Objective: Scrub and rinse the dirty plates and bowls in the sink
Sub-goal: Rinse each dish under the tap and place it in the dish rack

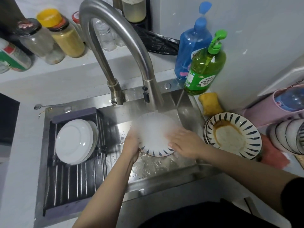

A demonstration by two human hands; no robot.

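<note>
leaf-rimmed plate: tilted under running water, over sink | dirty plate stack: right counter, sauce-stained

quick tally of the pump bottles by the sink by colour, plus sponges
Green pump bottle of dish soap: 1
Blue translucent pump bottle: 1
Yellow sponge: 1
Total: 3

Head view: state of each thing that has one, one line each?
Faucet: running, water hitting the plate.
Held plate: under the stream, over the sink.
Left hand: grips the plate's left rim.
Right hand: flat on the plate.
Plate stack: dirty, brown residue on top.
White plates: clean, leaning in rack.
Sponge: unused on the ledge.
</note>
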